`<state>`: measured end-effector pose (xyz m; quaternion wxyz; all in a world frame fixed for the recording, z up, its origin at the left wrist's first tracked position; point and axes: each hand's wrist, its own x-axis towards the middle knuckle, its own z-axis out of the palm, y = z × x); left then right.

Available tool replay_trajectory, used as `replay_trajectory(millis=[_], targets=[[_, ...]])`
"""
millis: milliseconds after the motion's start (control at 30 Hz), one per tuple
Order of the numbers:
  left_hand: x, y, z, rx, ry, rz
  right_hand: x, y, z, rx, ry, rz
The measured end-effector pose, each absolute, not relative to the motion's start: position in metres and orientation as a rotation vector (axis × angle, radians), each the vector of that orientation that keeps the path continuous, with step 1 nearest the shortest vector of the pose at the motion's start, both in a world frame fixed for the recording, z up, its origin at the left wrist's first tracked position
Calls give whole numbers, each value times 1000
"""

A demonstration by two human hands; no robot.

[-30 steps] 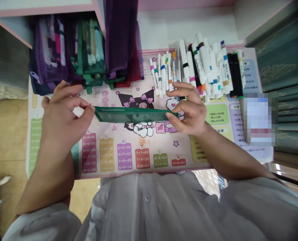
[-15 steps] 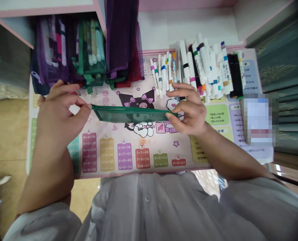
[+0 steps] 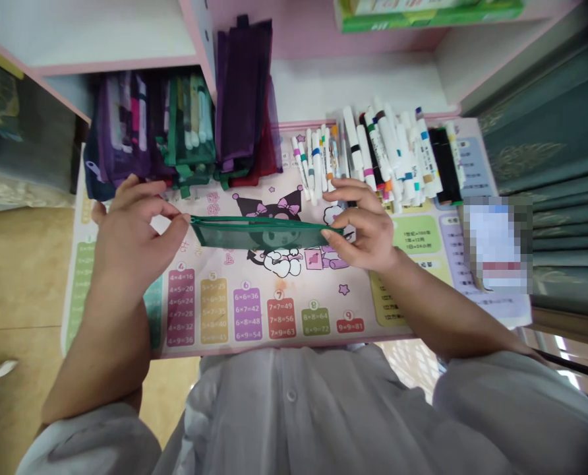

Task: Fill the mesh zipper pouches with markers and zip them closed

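Note:
A flat green mesh zipper pouch [image 3: 259,233] lies across the middle of the view, its zipper edge on top. My left hand [image 3: 136,237] pinches its left end between thumb and forefinger. My right hand [image 3: 360,224] pinches the right end the same way. The pouch is held just over a pink printed multiplication-table mat [image 3: 274,316] and hides part of the cartoon character on it. The zipper looks closed, though the slider is hidden. Behind my right hand stands a dense bunch of white double-ended markers [image 3: 373,158] with coloured bands.
Several filled mesh pouches [image 3: 150,132] in purple and green stand at the back left, beside a purple and red mesh pouch stack [image 3: 244,99]. Pink shelving [image 3: 126,63] surrounds the mat. Dark green books [image 3: 556,132] line the right, and a tan floor [image 3: 22,277] shows at the left.
The view has shifted back and upward, showing more of the shelf and a green box at the top. Both hands keep the same pinches on the pouch, which stays stretched between them.

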<state>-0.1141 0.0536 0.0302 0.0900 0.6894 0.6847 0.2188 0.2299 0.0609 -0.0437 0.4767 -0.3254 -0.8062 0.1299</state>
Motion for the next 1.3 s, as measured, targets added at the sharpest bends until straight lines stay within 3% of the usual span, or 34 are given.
replay_trajectory(millis=[200,433,700,967,1300], targets=[[-106,41,41,2116,1889,665,226,60,-30,-799,-2020,390],[-92,29,36,2140,1296,317,218,54,-5,-749,-2172,470],[-79,21,35,2078,1113,388,191,57,9,-803,-2192,506],[-66,17,19,1871,1393,712,152,46,-12,-1190,-1748,293],[-35,14,10,1874,1552,927,138,12,-19,-1218,-1916,518]])
